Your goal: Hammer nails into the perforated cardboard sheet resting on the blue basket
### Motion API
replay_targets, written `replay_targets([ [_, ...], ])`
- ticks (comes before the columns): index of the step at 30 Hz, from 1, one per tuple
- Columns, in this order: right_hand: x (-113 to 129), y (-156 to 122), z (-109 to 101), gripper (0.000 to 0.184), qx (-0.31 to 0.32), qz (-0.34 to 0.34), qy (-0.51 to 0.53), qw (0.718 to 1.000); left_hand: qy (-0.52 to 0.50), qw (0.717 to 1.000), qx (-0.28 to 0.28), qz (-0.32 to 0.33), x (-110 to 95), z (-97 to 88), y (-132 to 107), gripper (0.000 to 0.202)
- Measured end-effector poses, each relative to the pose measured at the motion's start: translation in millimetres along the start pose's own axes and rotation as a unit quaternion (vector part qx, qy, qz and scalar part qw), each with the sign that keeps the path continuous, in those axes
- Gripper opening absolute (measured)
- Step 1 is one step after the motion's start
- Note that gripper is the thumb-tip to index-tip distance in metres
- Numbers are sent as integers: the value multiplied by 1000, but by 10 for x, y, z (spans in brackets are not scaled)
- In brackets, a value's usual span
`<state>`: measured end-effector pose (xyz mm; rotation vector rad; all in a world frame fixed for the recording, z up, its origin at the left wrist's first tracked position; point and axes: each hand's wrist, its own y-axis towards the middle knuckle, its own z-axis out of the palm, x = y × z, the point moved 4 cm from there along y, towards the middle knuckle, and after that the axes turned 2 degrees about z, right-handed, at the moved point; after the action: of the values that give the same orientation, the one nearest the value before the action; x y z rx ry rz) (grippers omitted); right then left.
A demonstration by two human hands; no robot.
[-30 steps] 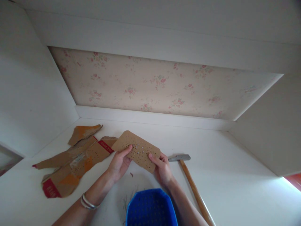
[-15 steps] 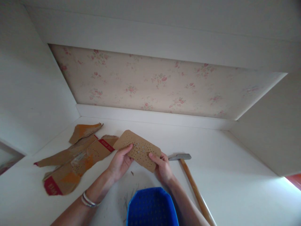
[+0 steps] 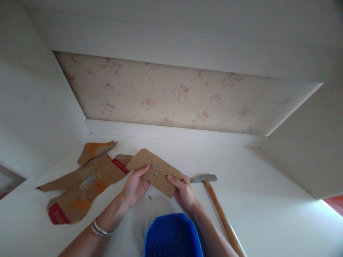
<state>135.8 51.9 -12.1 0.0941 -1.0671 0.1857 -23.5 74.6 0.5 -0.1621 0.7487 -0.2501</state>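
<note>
Between my two hands is a flat brown cardboard piece (image 3: 158, 167), tilted, with many small holes punched through its middle. My left hand (image 3: 136, 186) grips its lower left edge, thumb on top. On the right side, my right hand (image 3: 184, 189) pinches it with the thumb on the face and the fingers behind. Below the cardboard stands a blue perforated plastic basket (image 3: 173, 235), partly cut off by the bottom of the view. Some thin dark bits (image 3: 143, 228) lie beside the basket on the white surface.
Torn cardboard scraps (image 3: 80, 189) with red and orange patches lie at the left. A hammer (image 3: 221, 210) with a wooden handle and metal head rests right of my hands. White panels rise around the white surface (image 3: 268, 200), and floral wallpaper (image 3: 184, 96) covers the back.
The view has shifted very slightly. Both hands keep the same hold on the cardboard piece, which has barely moved to the left.
</note>
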Motion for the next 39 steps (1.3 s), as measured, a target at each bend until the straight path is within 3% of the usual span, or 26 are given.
replay_targets([
  [26, 13, 11, 39, 32, -4, 14, -153, 988, -17, 998, -28, 54, -3, -57, 51, 28],
  [39, 26, 3, 40, 31, -8, 15, -181, 983, -3, 999, -43, 31, -3, -36, 46, 22],
])
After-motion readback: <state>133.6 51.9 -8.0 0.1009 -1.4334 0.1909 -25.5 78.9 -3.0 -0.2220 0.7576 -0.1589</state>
